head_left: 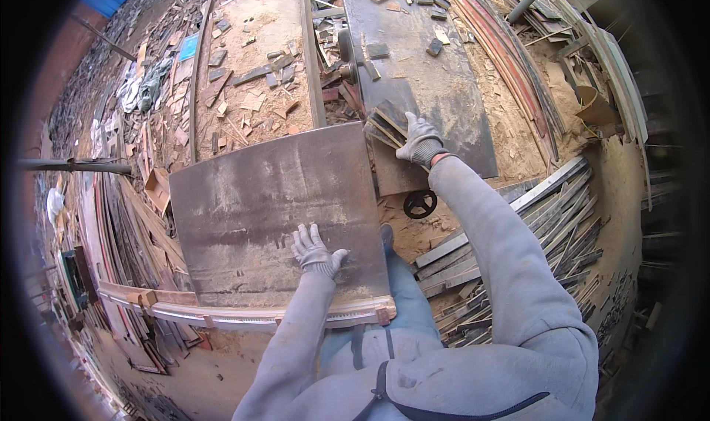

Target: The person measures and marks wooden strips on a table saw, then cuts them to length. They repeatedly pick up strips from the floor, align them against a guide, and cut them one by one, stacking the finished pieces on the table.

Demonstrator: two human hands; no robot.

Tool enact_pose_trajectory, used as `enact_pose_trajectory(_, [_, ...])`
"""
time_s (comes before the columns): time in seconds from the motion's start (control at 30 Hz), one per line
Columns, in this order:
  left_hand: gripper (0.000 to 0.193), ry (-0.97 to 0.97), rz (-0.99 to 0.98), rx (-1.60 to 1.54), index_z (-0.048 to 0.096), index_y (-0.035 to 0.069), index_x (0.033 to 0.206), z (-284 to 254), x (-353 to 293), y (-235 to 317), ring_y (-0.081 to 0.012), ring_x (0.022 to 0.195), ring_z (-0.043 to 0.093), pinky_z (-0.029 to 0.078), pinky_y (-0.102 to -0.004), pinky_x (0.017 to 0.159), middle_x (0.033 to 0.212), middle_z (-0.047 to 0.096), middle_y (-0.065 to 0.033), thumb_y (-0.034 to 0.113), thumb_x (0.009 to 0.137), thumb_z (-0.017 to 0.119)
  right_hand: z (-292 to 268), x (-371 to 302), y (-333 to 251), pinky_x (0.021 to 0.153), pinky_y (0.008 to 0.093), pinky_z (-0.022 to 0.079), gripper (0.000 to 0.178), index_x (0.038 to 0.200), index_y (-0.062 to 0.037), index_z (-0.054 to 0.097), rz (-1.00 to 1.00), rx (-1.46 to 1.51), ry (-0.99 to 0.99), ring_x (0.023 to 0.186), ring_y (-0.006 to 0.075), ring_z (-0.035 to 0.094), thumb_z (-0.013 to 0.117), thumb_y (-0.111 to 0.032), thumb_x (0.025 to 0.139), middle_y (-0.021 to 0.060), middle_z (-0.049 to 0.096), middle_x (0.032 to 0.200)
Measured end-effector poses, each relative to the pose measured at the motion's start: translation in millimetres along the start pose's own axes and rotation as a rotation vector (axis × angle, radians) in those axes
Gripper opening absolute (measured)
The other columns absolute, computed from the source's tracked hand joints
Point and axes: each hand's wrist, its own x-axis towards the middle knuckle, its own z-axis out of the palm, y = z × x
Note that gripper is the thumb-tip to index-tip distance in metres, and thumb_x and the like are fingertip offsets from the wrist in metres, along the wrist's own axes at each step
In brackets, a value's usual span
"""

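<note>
Gripping dark wood strips (386, 125) (stacked), right hand (420, 141)

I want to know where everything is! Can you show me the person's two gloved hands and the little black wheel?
Left hand (316, 251), head view: back of the glove, flat on the big metal sheet.
Right hand (420, 140), head view: back of the glove, on the stack of wood strips.
Black wheel (420, 203), head view: its hub.

left hand (316, 251) flat, fingers spread, right hand (419, 141) reaching forward
</note>
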Motion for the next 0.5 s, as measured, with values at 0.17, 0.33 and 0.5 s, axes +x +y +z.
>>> enact_pose_trajectory(0.17, [0.142,0.048,0.132,-1.574,0.013,0.007,0.167,-31.0,15.0,-7.7,-0.0353,0.137,0.052,0.050,-0.0484,0.110,0.168,0.027,-0.0254,0.063,0.065,0.094,28.7,-111.2,-70.8,0.084,0.0342,0.058,0.091,0.137,0.0025,0.055,-0.076,0.870,-0.499,0.094,0.0236,0.071,0.094,-0.031,0.063,0.0161,0.072,0.109])
enact_pose_trajectory(0.33, [0.090,-0.010,0.150,-2.067,0.032,0.012,0.147,-52.8,11.6,-23.0,-0.0317,0.111,0.068,0.067,-0.0447,0.083,0.126,0.056,-0.0182,0.045,0.085,0.089,60.3,-178.1,-157.2,0.071,0.0308,0.059,0.080,0.134,-0.0014,0.057,-0.234,0.855,-0.959,0.084,0.0169,0.070,0.091,-0.044,0.075,0.0130,0.071,0.104])
enact_pose_trajectory(0.5, [0.063,-0.014,0.079,-2.200,0.043,0.015,0.137,-52.0,-3.2,-69.5,-0.0276,0.104,0.070,0.067,-0.0464,0.083,0.111,0.062,-0.0116,0.028,0.090,0.084,76.9,-229.8,-190.4,0.095,0.0368,0.057,0.130,0.168,-0.0129,0.018,-0.231,0.838,-0.859,0.114,0.0266,0.067,0.094,-0.048,0.068,0.0197,0.066,0.129])
